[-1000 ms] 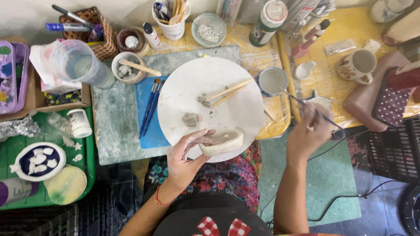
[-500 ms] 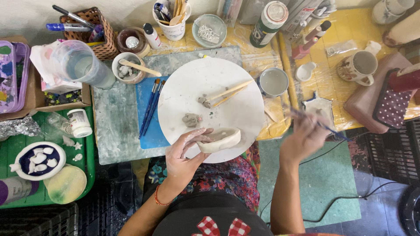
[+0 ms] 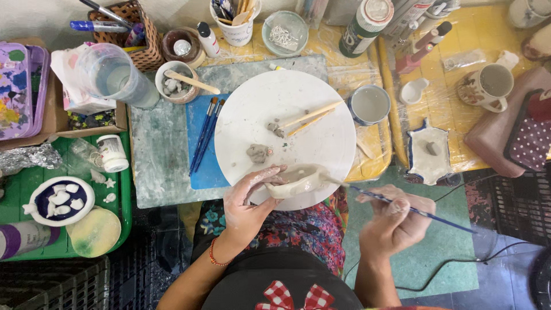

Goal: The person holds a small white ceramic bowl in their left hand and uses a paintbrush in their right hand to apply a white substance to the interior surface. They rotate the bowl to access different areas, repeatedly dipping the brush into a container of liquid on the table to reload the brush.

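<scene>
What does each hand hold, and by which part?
Left hand holds the clay piece by its left end; right hand holds the blue brush mid-handle.

A small pale clay dish (image 3: 295,181), shallow and boat-shaped, is held level over the near rim of the round white board, its open side turned upward. A thin blue-handled brush (image 3: 402,208) is held slanted, its tip laid against the dish's right end, its handle stretching away to the right.
</scene>
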